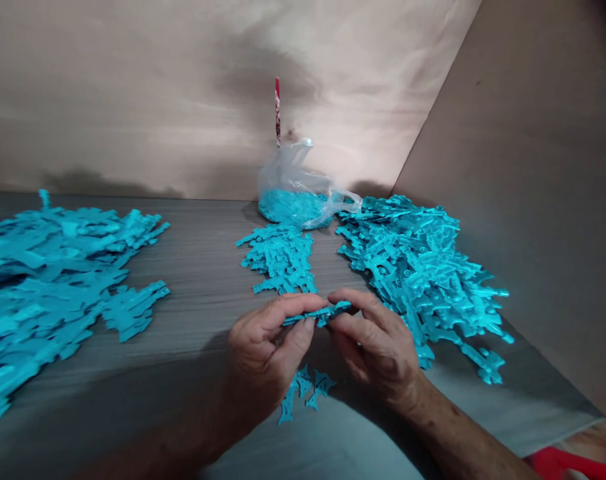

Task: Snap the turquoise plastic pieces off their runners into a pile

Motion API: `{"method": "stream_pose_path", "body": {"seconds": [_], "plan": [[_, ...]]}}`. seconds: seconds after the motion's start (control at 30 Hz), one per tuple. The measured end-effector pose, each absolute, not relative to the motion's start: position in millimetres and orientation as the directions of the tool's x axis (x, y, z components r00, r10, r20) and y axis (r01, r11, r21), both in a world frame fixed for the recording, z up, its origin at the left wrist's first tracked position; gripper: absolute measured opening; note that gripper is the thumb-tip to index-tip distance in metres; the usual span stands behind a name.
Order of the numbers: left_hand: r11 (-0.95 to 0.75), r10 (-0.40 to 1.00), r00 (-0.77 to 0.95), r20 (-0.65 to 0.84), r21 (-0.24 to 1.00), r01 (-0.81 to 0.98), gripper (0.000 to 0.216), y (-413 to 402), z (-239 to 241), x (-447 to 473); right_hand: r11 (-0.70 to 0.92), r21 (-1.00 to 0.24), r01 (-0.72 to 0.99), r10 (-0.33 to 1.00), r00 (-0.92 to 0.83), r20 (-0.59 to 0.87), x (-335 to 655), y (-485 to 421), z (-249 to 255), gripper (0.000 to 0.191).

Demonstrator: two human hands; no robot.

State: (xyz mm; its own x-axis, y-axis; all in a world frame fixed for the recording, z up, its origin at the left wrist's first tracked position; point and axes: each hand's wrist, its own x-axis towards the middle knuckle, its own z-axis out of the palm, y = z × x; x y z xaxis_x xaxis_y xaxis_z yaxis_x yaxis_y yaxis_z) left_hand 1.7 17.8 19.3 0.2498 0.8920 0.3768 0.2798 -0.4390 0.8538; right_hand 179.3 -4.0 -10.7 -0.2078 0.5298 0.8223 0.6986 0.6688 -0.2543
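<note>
Between my hands, above the grey table, is a flat turquoise plastic piece (324, 315). My left hand (265, 347) pinches its left end between thumb and fingers. At the other end, the fingers and thumb of my right hand (377, 343) are closed on it. Its exact shape is partly hidden by the fingers. Below the hands lie several small loose turquoise pieces (307, 387) with pointed, curved outlines. Just beyond the hands is a small heap of turquoise pieces (280, 257).
A large turquoise heap (47, 267) spreads over the left of the table (197, 267). Another heap (417, 260) stands at the right near the side wall (543, 200). At the back, a clear plastic bag (297, 183) holds turquoise bits; a red patterned stick (277, 110) rises behind it.
</note>
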Motion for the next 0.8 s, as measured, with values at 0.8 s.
{"method": "stream_pose_path", "body": {"seconds": [0.8], "plan": [[-0.449, 0.891, 0.243, 0.383, 0.820, 0.354, 0.016, 20.9, 11.0, 3.4, 0.672, -0.368, 0.642, 0.572, -0.136, 0.809, 173.5, -0.8, -7.1, 0.012]]}}
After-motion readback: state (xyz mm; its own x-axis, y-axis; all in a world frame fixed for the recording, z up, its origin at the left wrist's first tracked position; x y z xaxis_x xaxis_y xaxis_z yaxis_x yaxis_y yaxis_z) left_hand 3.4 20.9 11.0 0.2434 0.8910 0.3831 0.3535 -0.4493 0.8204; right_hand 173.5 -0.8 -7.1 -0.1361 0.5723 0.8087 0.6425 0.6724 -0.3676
